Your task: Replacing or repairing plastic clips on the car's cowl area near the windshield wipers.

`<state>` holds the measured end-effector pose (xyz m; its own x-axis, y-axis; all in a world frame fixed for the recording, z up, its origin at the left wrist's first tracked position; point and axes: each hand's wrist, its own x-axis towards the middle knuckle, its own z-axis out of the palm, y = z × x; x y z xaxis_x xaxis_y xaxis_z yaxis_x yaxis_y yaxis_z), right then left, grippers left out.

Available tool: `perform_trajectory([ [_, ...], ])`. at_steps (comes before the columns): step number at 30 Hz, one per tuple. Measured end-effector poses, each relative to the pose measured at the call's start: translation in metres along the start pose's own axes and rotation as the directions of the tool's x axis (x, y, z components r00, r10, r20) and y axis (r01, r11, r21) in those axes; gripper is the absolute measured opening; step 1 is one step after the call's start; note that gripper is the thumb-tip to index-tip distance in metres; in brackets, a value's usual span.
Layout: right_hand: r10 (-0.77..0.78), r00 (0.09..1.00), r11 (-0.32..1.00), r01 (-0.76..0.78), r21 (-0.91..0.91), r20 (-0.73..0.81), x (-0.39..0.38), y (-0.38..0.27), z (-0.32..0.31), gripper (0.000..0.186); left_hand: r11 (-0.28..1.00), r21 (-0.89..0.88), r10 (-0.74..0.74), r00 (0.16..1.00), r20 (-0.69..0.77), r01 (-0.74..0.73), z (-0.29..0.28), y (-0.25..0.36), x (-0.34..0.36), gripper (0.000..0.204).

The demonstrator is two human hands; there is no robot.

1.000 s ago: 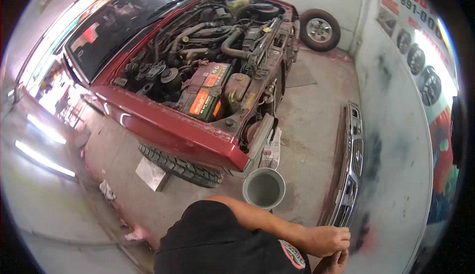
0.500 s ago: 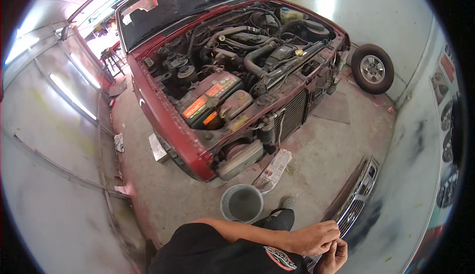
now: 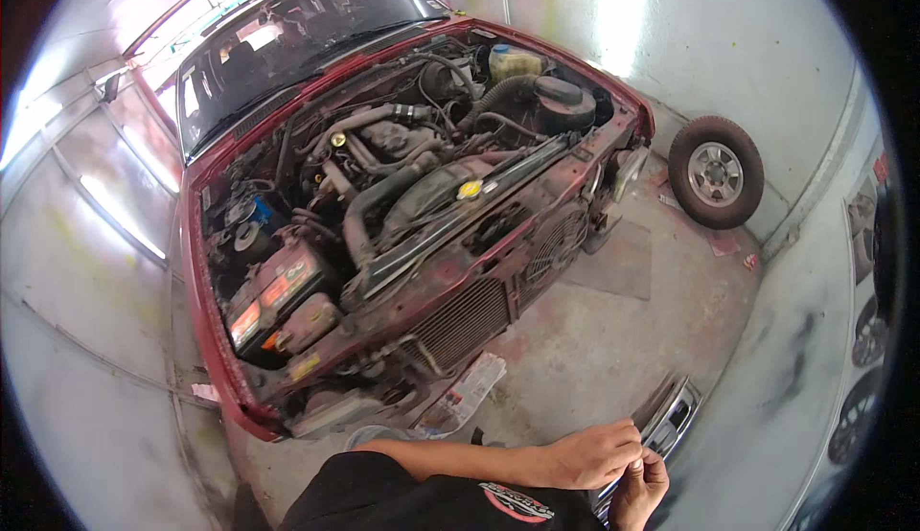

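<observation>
Down at lower right, got left hand (image 3: 594,456) pressed to right hand (image 3: 644,495), both pinching; can't tell on what. Behind both, see chrome grille (image 3: 678,414) on floor (image 3: 565,354), partly hidden, long axis away and rightward. Can't call nearer hand.

Fingers (image 3: 624,433) together (red vehicle (image 3: 398,207) beyond)

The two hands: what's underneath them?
A chrome grille shows past the left hand and right hand; they cover part of it. Whether anything sits between them cannot be seen.
</observation>
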<state>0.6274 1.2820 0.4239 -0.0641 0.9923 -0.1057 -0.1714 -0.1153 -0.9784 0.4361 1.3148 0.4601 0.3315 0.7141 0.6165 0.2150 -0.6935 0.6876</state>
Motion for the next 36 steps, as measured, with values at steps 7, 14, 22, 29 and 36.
perform_trajectory([
  [7, -0.073, 0.983, 0.991, 0.052, 0.122, 0.17, 0.297, -0.029, -0.062, 0.024, 0.99, 0.099, -0.074, 0.973, -0.218, 0.098, 0.031, -0.174, 0.204, 0.019],
  [14, 0.004, 0.905, 0.986, -0.076, 0.151, 0.426, 0.551, -0.1, -0.072, 0.025, 0.934, 0.295, -0.09, 0.933, -0.349, 0.2, 0.0, -0.286, 0.385, 0.016],
  [22, -0.077, 0.839, 0.997, 0.078, 0.021, 0.539, 0.841, -0.114, -0.062, 0.024, 0.966, 0.139, -0.117, 0.852, -0.51, 0.216, -0.049, -0.492, 0.552, 0.014],
  [29, -0.103, 0.821, 0.971, 0.204, -0.121, 0.561, 1.078, -0.172, -0.06, 0.02, 0.979, 0.156, -0.056, 0.907, -0.417, 0.132, -0.104, -0.646, 0.729, 0.013],
  [36, -0.09, 0.729, 0.977, 0.196, -0.081, 0.678, 1.325, -0.19, -0.056, 0.031, 0.965, 0.177, -0.075, 0.849, -0.523, 0.195, -0.119, -0.803, 0.871, 0.013],
])
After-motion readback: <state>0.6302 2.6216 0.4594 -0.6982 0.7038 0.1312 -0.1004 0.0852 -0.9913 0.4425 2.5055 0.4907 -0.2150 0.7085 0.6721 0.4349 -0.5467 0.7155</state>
